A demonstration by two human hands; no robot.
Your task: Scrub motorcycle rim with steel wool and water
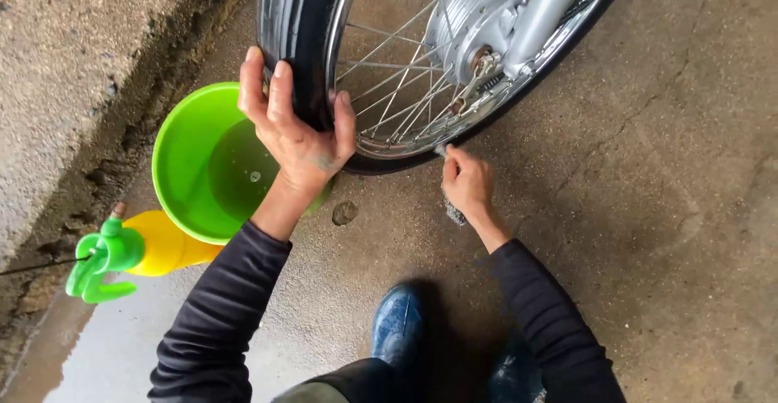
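Observation:
A motorcycle wheel with a black tyre (pixel 293 22), chrome rim (pixel 405 145) and thin spokes fills the top of the head view. My left hand (pixel 296 132) wraps over the tyre's tread and grips it. My right hand (pixel 467 183) is closed on a small scrubbing pad (pixel 454 211), grey and wiry, pressed against the lower edge of the rim. Both arms wear dark long sleeves.
A bright green bucket (pixel 182 156) with water stands left of the wheel. A yellow spray bottle with a green trigger (pixel 121 251) lies beside it. A rough concrete kerb (pixel 73 71) runs along the left. My blue boots (pixel 397 322) stand on wet concrete below.

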